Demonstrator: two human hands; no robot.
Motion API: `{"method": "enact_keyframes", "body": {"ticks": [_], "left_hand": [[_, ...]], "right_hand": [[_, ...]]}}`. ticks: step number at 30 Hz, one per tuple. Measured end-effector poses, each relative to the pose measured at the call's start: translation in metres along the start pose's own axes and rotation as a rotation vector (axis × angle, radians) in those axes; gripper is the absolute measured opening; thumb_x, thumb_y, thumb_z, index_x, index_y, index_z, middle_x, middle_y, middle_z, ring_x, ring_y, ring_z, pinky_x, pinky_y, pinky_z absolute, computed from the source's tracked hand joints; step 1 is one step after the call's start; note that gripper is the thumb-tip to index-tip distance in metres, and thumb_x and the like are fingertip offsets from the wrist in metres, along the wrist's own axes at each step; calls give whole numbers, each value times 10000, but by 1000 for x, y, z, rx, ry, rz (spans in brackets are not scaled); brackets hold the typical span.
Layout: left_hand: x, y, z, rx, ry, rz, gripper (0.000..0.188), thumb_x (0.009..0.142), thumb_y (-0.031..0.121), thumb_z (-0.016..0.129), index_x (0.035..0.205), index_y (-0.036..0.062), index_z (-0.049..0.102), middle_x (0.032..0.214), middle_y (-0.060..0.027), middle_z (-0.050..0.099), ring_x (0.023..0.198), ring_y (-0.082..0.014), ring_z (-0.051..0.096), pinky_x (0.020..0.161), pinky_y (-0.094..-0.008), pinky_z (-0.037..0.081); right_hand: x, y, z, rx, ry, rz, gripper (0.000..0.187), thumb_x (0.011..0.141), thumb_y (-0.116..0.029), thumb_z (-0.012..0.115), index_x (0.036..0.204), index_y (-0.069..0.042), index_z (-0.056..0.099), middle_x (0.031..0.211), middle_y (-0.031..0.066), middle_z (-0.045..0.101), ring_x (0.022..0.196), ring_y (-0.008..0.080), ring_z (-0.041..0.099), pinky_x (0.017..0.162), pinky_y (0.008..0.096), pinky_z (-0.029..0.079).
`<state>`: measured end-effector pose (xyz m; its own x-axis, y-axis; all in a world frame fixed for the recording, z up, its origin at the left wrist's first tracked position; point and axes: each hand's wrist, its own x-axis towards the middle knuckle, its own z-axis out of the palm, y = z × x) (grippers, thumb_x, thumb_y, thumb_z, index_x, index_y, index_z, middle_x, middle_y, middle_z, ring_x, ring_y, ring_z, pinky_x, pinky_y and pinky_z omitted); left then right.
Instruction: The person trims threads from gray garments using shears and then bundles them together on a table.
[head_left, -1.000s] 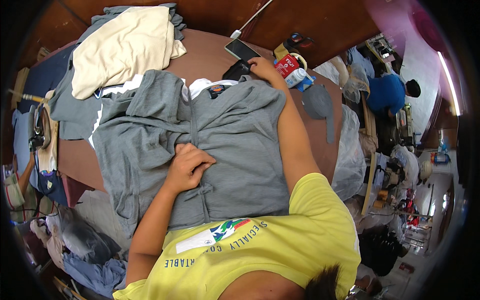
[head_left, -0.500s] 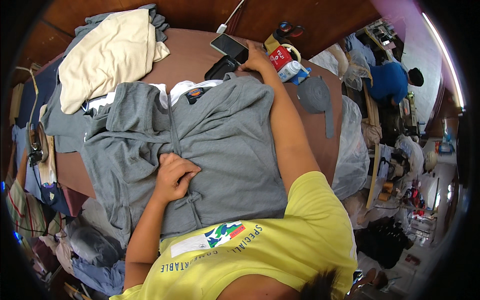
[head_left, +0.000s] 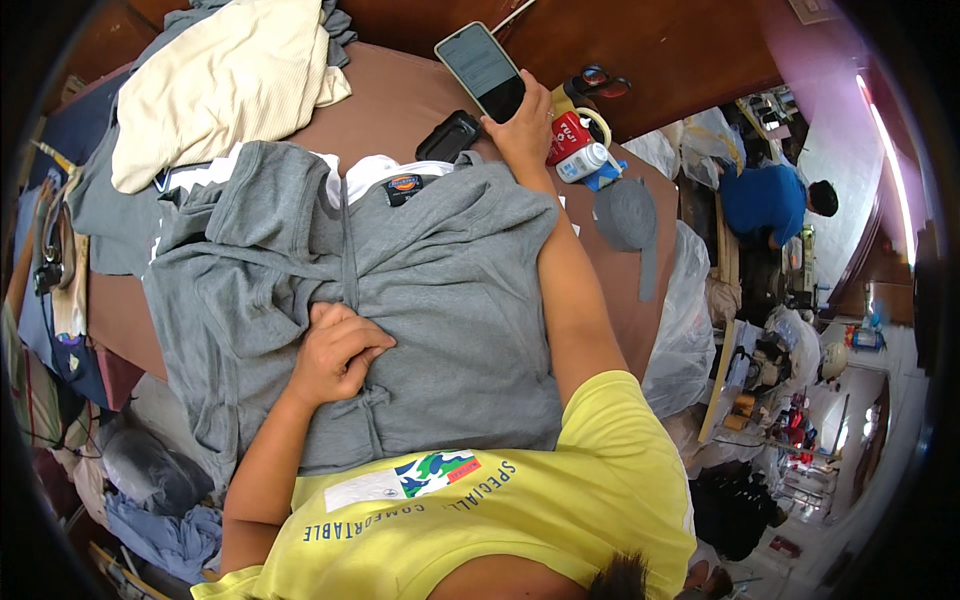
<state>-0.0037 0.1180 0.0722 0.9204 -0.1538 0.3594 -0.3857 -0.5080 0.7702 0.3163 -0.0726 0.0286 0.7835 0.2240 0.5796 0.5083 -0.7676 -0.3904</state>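
Left hand (head_left: 335,352) curls on grey garment (head_left: 450,290); right hand (head_left: 525,125) lifts phone (head_left: 482,70).

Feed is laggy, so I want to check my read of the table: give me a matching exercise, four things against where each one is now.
Things:
1. phone
2. grey hoodie
3. cream garment
4. red can

Places:
A. heaped at the table's far left
B. beside the right hand, next to a tape roll
C. held up in the right hand
D. spread flat under the left hand

Pairs: 1-C, 2-D, 3-A, 4-B
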Motion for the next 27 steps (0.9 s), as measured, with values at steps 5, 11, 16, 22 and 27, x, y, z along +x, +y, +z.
{"method": "enact_keyframes", "body": {"ticks": [5,11,16,22,27], "left_hand": [[0,0,0,-10,11,8,152,663,22,659,788,110,653,757,8,619,682,-183,505,670,-287,312],[-1,-1,-1,2,7,8,155,650,18,661,776,106,649,742,8,619,663,-182,495,660,-292,313],[-1,-1,-1,7,-1,1,148,636,20,670,761,94,643,740,-6,633,670,-188,513,669,-298,335],[0,-1,0,-3,14,10,163,646,12,654,773,115,647,737,16,609,658,-179,485,657,-288,302],[-1,-1,0,-8,15,5,164,645,12,653,774,113,648,743,11,611,662,-182,489,664,-291,308]], "right_hand": [[2,-4,-3,-37,87,-73,856,527,-130,808,1255,-125,356,1144,138,423,1091,359,418,915,445,378],[2,-3,-2,-50,103,-77,860,526,-144,814,1251,-124,352,1150,141,418,1079,363,424,910,451,379],[0,-3,0,-45,115,-55,869,521,-152,817,1250,-118,345,1153,144,411,1076,363,424,906,453,384],[0,-4,-1,-38,117,-32,856,520,-161,818,1235,-113,349,1148,149,411,1075,367,426,901,453,391],[1,-3,-1,-59,145,-48,857,513,-177,824,1225,-109,353,1140,151,415,1065,372,432,872,456,410]]}}
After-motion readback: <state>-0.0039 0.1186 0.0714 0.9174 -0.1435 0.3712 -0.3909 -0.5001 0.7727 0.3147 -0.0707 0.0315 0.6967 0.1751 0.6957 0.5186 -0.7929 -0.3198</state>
